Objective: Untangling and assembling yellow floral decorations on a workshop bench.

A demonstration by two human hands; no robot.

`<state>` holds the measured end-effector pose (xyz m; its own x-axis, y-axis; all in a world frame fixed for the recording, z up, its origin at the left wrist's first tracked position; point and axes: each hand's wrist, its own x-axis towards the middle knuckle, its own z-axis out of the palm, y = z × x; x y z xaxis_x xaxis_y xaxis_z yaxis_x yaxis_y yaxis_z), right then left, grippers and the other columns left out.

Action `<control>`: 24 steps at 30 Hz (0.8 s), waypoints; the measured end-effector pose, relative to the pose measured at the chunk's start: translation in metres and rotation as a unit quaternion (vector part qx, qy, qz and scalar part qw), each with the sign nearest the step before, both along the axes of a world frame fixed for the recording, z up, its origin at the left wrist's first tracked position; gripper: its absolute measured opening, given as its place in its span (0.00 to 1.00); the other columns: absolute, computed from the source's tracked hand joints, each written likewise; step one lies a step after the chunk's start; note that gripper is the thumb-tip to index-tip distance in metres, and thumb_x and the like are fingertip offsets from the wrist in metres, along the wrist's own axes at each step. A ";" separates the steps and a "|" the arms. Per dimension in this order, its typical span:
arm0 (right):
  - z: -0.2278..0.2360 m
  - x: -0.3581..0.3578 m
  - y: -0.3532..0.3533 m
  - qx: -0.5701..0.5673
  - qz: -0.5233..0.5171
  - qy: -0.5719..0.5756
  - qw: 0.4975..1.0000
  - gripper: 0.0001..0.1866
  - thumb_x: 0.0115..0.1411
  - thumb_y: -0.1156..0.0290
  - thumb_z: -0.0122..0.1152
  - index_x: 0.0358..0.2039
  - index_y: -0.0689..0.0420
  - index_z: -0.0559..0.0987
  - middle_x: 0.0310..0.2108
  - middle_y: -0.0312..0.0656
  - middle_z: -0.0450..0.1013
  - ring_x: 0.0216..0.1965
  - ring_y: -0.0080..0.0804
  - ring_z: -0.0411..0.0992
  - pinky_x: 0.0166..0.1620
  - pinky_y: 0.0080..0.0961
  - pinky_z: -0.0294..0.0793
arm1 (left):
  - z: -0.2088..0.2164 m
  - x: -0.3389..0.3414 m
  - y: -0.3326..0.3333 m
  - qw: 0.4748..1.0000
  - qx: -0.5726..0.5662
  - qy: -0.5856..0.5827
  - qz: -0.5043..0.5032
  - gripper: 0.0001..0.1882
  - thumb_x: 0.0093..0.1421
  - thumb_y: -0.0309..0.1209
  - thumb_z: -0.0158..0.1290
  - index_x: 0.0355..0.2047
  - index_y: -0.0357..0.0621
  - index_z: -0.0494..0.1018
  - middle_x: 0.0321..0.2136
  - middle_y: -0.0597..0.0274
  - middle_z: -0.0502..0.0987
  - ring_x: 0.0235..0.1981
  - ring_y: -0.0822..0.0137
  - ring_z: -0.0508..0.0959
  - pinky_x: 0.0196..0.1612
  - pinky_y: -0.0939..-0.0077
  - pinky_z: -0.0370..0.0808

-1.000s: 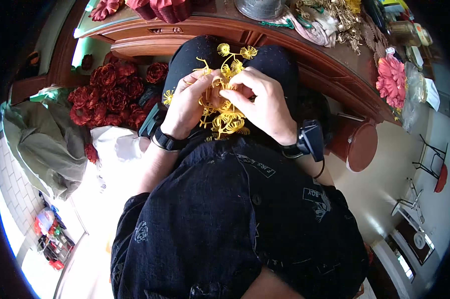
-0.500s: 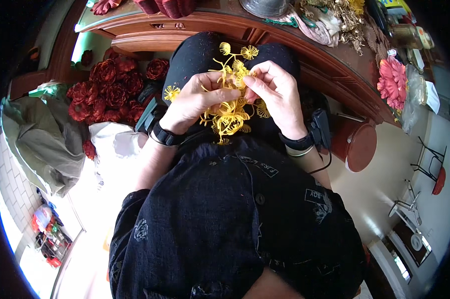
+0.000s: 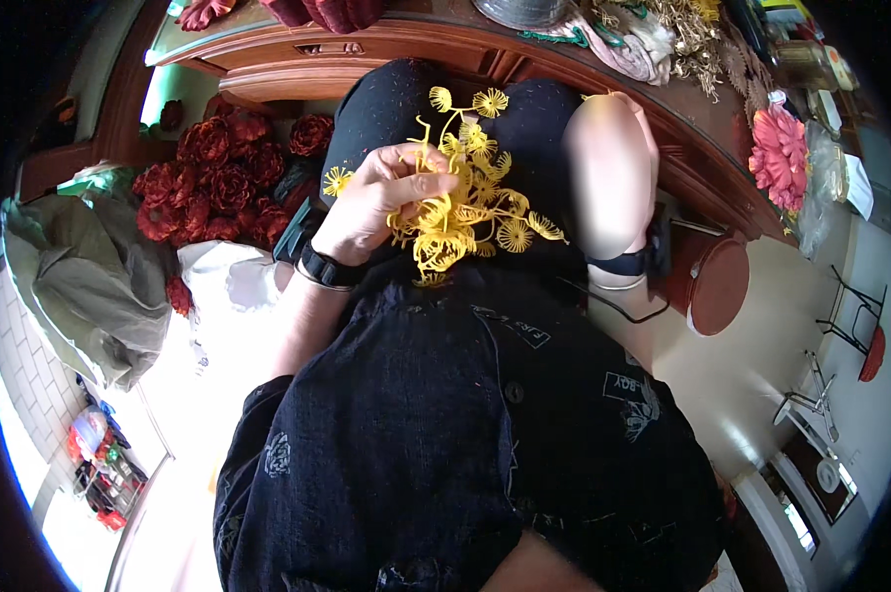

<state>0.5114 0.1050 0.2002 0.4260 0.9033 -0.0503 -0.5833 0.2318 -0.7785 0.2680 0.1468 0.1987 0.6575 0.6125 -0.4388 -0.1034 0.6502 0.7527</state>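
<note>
The left forearm [image 3: 302, 316] slants inward from the lower left, its wrist [image 3: 332, 261] nearly straight. The left hand [image 3: 378, 202] sits over the lap, back upward, its thumb [image 3: 424, 187] stretched rightward and pinched toward bent fingers [image 3: 398, 156]. The right forearm [image 3: 631, 321] comes up steeply on the other side. The right hand [image 3: 611, 183] is raised beside the right thigh [image 3: 536, 123], well apart from the left; blur hides its finger pose. The left thigh [image 3: 381, 104] lies beyond the left hand.
</note>
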 end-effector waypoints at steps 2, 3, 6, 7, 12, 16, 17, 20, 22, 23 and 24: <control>0.020 0.000 -0.006 -0.032 0.097 -0.104 0.989 0.10 0.65 0.74 0.50 0.44 0.63 0.72 0.27 0.33 0.68 0.26 0.16 0.63 0.35 0.19 0.70 | -0.016 -0.006 0.000 0.999 0.012 -0.028 0.043 0.05 0.57 0.26 0.57 0.35 0.44 0.75 0.22 0.74 0.74 0.16 0.86 0.65 0.18 0.91 0.57; 0.023 -0.001 -0.009 -0.043 0.161 -0.117 0.979 0.10 0.65 0.75 0.49 0.44 0.64 0.73 0.28 0.33 0.68 0.25 0.15 0.63 0.34 0.18 0.70 | -0.014 -0.003 0.001 0.997 0.015 -0.039 0.063 0.03 0.59 0.26 0.55 0.34 0.43 0.75 0.22 0.73 0.74 0.16 0.86 0.65 0.18 0.91 0.57; 0.027 -0.013 -0.016 -0.094 0.250 -0.166 0.949 0.09 0.64 0.73 0.50 0.37 0.64 0.76 0.26 0.32 0.70 0.24 0.14 0.64 0.31 0.12 0.66 | -0.011 0.006 0.003 0.996 0.019 -0.037 0.083 0.06 0.61 0.28 0.53 0.37 0.42 0.74 0.23 0.74 0.73 0.17 0.85 0.68 0.17 0.92 0.60; 0.030 -0.018 -0.018 -0.102 0.257 -0.223 0.935 0.09 0.64 0.71 0.52 0.35 0.64 0.77 0.25 0.31 0.69 0.24 0.13 0.64 0.29 0.12 0.64 | -0.008 0.009 0.002 0.996 0.032 -0.021 0.081 0.05 0.61 0.28 0.52 0.37 0.42 0.73 0.23 0.73 0.73 0.17 0.84 0.68 0.19 0.92 0.61; 0.038 -0.042 -0.016 -0.027 0.226 -0.578 0.784 0.21 0.54 0.55 0.67 0.31 0.63 0.76 0.24 0.39 0.70 0.19 0.21 0.66 0.24 0.19 0.66 | -0.011 0.016 -0.003 0.992 0.087 0.025 0.093 0.05 0.63 0.26 0.50 0.38 0.40 0.73 0.28 0.68 0.76 0.21 0.81 0.71 0.21 0.90 0.64; 0.026 -0.048 -0.013 -0.035 0.193 -0.607 0.770 0.13 0.56 0.65 0.64 0.31 0.64 0.75 0.25 0.44 0.72 0.22 0.31 0.71 0.27 0.25 0.70 | -0.014 0.009 0.003 0.997 0.054 -0.016 0.046 0.07 0.63 0.27 0.51 0.40 0.40 0.73 0.31 0.66 0.77 0.30 0.77 0.76 0.33 0.85 0.72; 0.024 -0.044 -0.012 -0.051 0.205 -0.585 0.783 0.12 0.56 0.67 0.63 0.31 0.64 0.75 0.25 0.44 0.72 0.22 0.31 0.72 0.27 0.25 0.70 | -0.015 0.007 0.005 0.998 0.045 -0.027 0.031 0.07 0.62 0.27 0.52 0.40 0.40 0.73 0.31 0.66 0.77 0.31 0.77 0.76 0.35 0.85 0.72; 0.020 -0.042 -0.010 -0.080 0.217 -0.555 0.799 0.09 0.57 0.71 0.61 0.30 0.64 0.74 0.24 0.44 0.72 0.22 0.30 0.72 0.26 0.26 0.69 | -0.011 0.005 0.005 0.999 0.037 -0.028 -0.002 0.07 0.60 0.26 0.54 0.40 0.41 0.73 0.31 0.67 0.78 0.32 0.78 0.76 0.38 0.85 0.73; 0.016 -0.043 -0.010 -0.085 0.210 -0.563 0.795 0.09 0.57 0.71 0.60 0.30 0.64 0.74 0.24 0.44 0.72 0.22 0.30 0.72 0.26 0.25 0.69 | 0.006 0.011 0.000 0.998 0.055 0.009 -0.012 0.08 0.59 0.25 0.56 0.40 0.42 0.74 0.31 0.68 0.78 0.31 0.79 0.76 0.37 0.86 0.72; 0.013 -0.045 -0.012 -0.084 0.200 -0.547 0.808 0.05 0.58 0.75 0.58 0.31 0.64 0.74 0.23 0.37 0.69 0.22 0.15 0.64 0.25 0.17 0.63 | 0.009 0.012 0.000 0.998 0.056 0.008 -0.019 0.09 0.57 0.24 0.58 0.38 0.42 0.74 0.31 0.68 0.78 0.31 0.80 0.76 0.37 0.86 0.72; 0.011 -0.047 -0.012 -0.077 0.191 -0.547 0.812 0.05 0.58 0.75 0.58 0.32 0.64 0.74 0.23 0.36 0.69 0.22 0.15 0.64 0.25 0.17 0.62 | 0.006 0.011 0.000 0.997 0.069 0.011 -0.019 0.08 0.57 0.24 0.58 0.38 0.42 0.75 0.31 0.68 0.78 0.31 0.80 0.76 0.36 0.87 0.72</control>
<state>0.4645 0.0930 0.2112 -0.0170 0.9989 0.0447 0.4690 0.0475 -0.8819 0.2791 0.1466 0.2051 0.6727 0.6424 -0.3671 -0.0621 0.5435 0.8371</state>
